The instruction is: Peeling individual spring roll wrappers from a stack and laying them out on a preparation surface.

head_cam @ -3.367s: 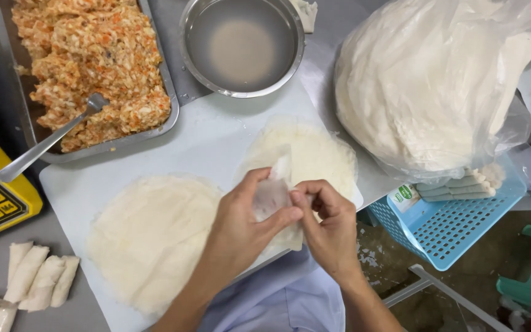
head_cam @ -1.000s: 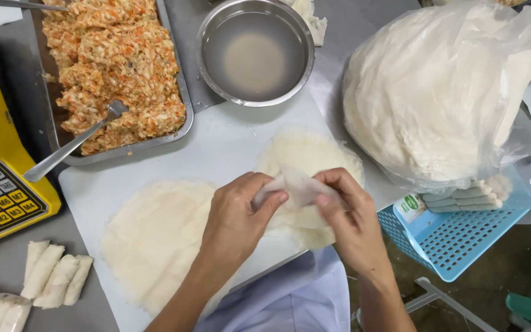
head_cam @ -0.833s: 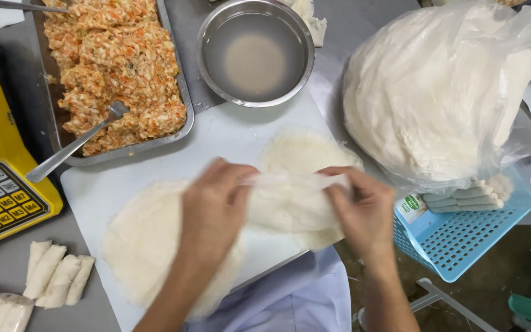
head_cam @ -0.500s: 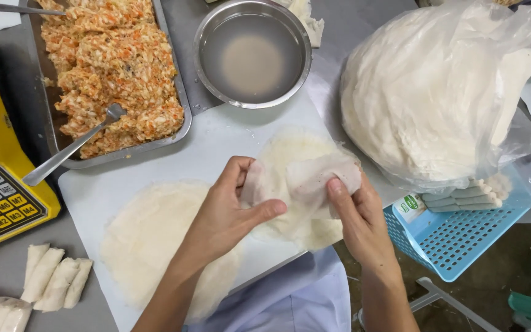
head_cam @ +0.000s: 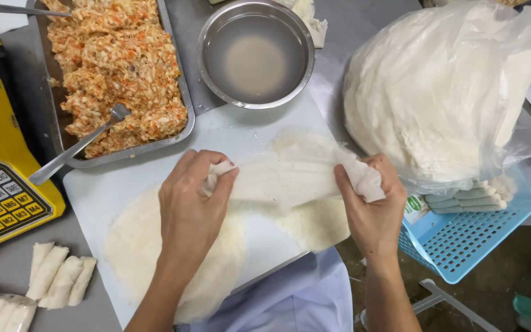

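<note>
My left hand point(head_cam: 193, 206) and my right hand point(head_cam: 373, 206) each pinch one end of a thin white wrapper sheet point(head_cam: 284, 178), stretched between them above the white cutting board point(head_cam: 93, 190). Under my left hand lies a flat round wrapper point(head_cam: 133, 243). Beneath the stretched sheet a small stack of round wrappers point(head_cam: 311, 224) rests on the board's right part.
A metal tray of orange-flecked filling point(head_cam: 118, 67) with a spoon point(head_cam: 75, 150) sits far left. A steel bowl of cloudy water point(head_cam: 256, 52) stands behind the board. A plastic bag of wrappers point(head_cam: 444, 92) lies on a blue basket point(head_cam: 462, 237). Yellow scale point(head_cam: 1, 184) and rolled pieces point(head_cam: 56, 280) at left.
My hands peeled one sheet off the stack, bunched it briefly, then pulled it apart sideways so it now spans between them.
</note>
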